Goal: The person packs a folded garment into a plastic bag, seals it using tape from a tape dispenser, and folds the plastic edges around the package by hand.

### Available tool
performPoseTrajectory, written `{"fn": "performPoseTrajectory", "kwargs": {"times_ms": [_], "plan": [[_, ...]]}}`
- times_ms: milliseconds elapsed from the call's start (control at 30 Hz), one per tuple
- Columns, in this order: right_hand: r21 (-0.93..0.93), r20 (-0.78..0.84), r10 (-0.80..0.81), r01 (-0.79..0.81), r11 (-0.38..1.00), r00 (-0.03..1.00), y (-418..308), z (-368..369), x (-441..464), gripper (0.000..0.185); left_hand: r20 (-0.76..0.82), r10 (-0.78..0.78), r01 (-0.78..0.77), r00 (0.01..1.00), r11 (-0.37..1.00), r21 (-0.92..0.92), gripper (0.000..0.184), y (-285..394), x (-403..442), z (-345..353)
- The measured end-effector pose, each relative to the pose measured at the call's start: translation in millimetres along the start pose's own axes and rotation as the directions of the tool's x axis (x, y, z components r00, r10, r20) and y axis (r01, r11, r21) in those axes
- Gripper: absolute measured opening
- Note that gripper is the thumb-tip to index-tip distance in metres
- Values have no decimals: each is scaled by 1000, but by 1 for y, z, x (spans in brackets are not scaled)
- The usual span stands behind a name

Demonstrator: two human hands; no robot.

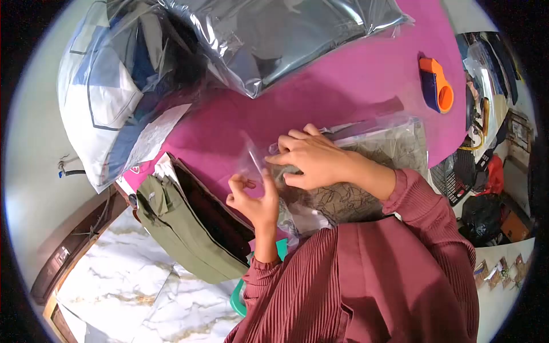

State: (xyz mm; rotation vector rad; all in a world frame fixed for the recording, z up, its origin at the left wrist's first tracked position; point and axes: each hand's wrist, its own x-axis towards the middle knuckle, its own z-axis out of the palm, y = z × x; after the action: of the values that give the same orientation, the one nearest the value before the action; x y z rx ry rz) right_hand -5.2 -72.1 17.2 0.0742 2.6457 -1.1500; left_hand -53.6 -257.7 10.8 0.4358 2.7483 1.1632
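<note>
A folded, patterned brown-grey garment lies on the pink tabletop inside a clear plastic bag. My right hand rests over the left part of this bag, palm down, fingers spread. Just left of it, a thin clear plastic flap stands up from the bag's edge. My left hand is beside that flap, its thumb tip at the plastic's lower end. The other left fingers are loosely curled, with a gap between them and the thumb.
An orange and dark blue tape dispenser sits at the right of the pink table. Large plastic-wrapped bundles fill the back and left. A folded olive garment hangs at the near left edge, above a marble-patterned floor.
</note>
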Motion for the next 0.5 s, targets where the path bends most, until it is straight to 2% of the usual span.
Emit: {"fn": "performPoseTrajectory", "kwargs": {"times_ms": [100,267,433,500], "plan": [[21,-152,-42,46,999,987,6,8,0,42,22,-159,158,987,986,47,35,13,19,-9],[55,21,-54,53,997,998,-3,-5,0,39,59,-65,56,996,989,134,33,11,32,-3],[-53,80,-120,124,991,990,-4,-2,-2,37,147,-128,127,981,992,16,17,33,34,0],[-66,33,-138,140,988,990,-5,0,-8,37,140,-73,71,987,997,17,17,32,32,-2]]}}
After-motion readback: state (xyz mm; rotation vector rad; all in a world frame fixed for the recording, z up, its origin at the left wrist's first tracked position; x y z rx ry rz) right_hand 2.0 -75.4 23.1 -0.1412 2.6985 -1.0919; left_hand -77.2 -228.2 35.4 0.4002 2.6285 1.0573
